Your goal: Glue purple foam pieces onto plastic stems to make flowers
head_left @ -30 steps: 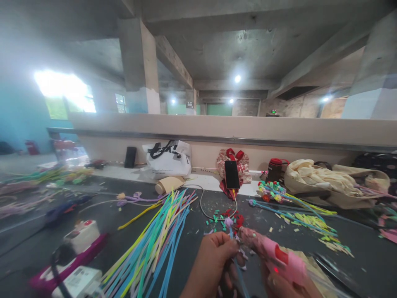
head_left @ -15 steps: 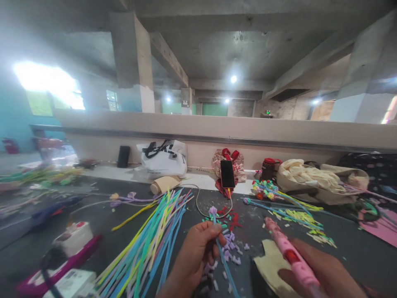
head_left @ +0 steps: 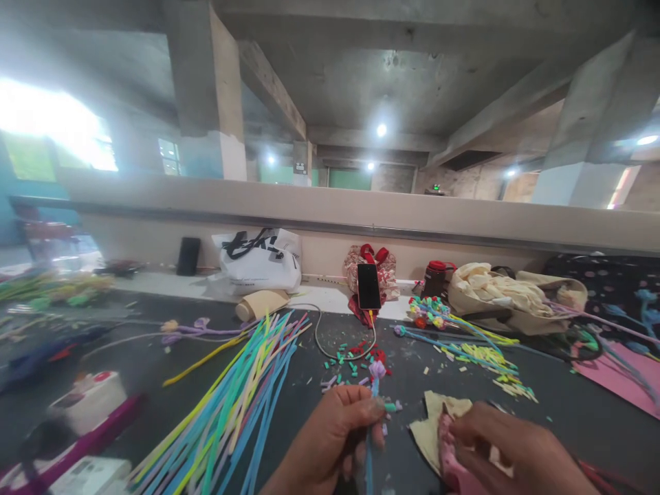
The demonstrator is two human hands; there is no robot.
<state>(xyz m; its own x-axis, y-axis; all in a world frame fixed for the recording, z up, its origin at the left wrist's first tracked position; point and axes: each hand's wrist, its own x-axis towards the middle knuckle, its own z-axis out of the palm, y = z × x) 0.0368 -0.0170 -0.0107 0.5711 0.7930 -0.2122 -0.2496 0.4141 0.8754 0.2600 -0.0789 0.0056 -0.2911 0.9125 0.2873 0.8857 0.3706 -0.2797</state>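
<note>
My left hand (head_left: 343, 430) pinches a blue fuzzy stem (head_left: 369, 454) held upright, with a small lilac flower (head_left: 377, 370) at its top. A short mint-green piece (head_left: 392, 407) shows just beside the thumb tip. To the right, my right hand (head_left: 502, 440) has its fingers curled against a pink glue gun (head_left: 449, 457). The glue gun is low over a crumpled beige cloth (head_left: 427, 430); its rear end and my thumb are hidden. Short cut pieces in mint green (head_left: 344, 368), red and lilac lie scattered beyond my left hand.
A large bundle of coloured fuzzy stems (head_left: 242, 399) lies left. Behind stand a white bag (head_left: 260, 265), a phone (head_left: 368, 287) on a cable and a dark bottle (head_left: 436, 280). Finished flowers (head_left: 430, 313) and yellow-green pieces (head_left: 479, 361) lie right; a power strip (head_left: 77, 447) sits front left.
My right hand has lowered the pink glue gun onto or just above the beige cloth. My left hand still holds the blue stem, its flower now farther right. The view has shifted slightly right.
</note>
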